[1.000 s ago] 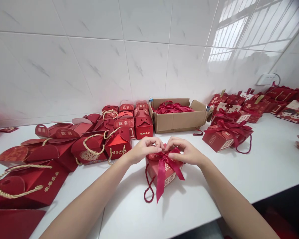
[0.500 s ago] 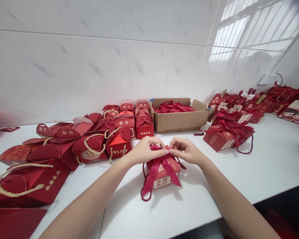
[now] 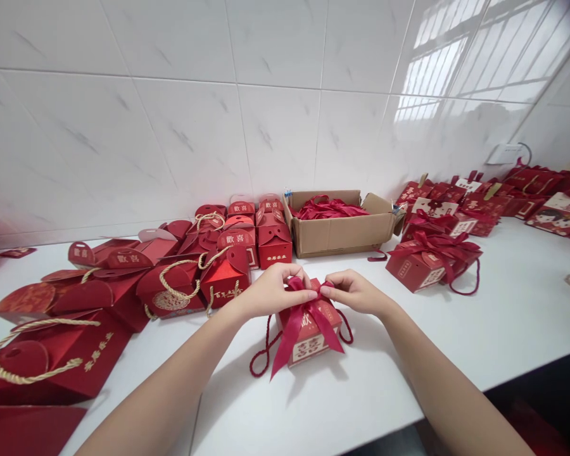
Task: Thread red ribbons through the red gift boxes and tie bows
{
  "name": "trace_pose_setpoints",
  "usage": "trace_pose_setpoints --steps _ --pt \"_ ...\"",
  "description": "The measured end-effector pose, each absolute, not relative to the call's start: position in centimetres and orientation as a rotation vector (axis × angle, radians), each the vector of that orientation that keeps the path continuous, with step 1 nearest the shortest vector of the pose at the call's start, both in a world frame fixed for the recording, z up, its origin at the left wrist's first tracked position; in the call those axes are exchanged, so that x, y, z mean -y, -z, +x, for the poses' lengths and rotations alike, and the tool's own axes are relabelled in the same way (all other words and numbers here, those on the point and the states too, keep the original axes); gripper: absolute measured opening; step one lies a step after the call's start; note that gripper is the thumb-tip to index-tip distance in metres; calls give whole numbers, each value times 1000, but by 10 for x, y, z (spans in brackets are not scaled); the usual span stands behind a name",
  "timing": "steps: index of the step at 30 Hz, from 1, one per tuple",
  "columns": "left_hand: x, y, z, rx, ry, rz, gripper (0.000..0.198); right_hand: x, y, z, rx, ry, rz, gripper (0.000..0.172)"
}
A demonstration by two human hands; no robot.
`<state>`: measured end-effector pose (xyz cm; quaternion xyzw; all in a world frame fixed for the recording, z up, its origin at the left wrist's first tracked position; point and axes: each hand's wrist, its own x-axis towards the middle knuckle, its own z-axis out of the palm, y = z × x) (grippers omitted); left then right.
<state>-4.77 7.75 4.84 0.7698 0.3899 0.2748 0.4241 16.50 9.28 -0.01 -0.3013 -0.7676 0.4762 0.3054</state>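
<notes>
In front of me a small red gift box (image 3: 308, 348) stands on the white table, printed with white and gold characters. A dark red ribbon (image 3: 293, 329) is tied in a bow on its top, with two tails hanging down the near side. My left hand (image 3: 281, 291) pinches the bow's left loop between thumb and fingers. On the other side, my right hand (image 3: 354, 291) pinches the right loop near the knot. Dark red cord handles (image 3: 265, 354) hang out at both sides of the box.
An open cardboard box (image 3: 342, 235) full of red ribbons (image 3: 327, 207) stands by the tiled wall. Several red boxes with gold rope handles (image 3: 171, 285) crowd the left. At the right sits a bowed red box (image 3: 418, 269), with several more boxes behind it.
My hands have spread slightly apart at the bow, and more of its right loop shows. The left cord handle has swung outward, and the right one hangs more visibly beside the box.
</notes>
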Motion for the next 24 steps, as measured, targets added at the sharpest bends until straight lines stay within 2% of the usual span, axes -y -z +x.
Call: trace_pose_setpoints --steps 5,10,20,24 --pt "-81 -39 -45 -1022 -749 1895 43 -91 -2 163 1982 -1212 -792 45" --pt "-81 -37 -43 -1033 -758 1901 32 -95 -1 164 1950 -1173 -770 47" --pt "-85 -34 -42 -1011 -822 1875 33 -103 2 170 1928 -1123 -823 49" --pt "-85 -33 -41 -1063 -848 1872 27 -111 2 182 1932 -1178 -837 35"
